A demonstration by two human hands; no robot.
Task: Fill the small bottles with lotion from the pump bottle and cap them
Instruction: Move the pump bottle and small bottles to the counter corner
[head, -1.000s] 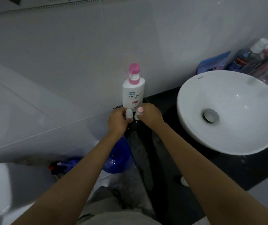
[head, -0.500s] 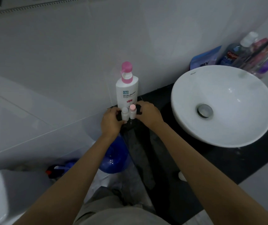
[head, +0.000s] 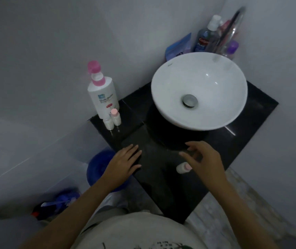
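Left hand [head: 125, 161] lying flat, fingers spread, holding nothing. Right hand [head: 203, 159] hovering open above lying small bottle [head: 183, 168], lower centre. Two small bottles [head: 113, 119] standing touching pump bottle [head: 102, 94], upper left. Risk: lying bottle rolling off dark surface [head: 161, 182] edge if nudged.

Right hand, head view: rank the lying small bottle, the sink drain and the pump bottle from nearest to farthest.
From the right hand:
1. Lying small bottle, on the counter just under the fingers.
2. Sink drain, in the basin beyond.
3. Pump bottle, far left against the wall.
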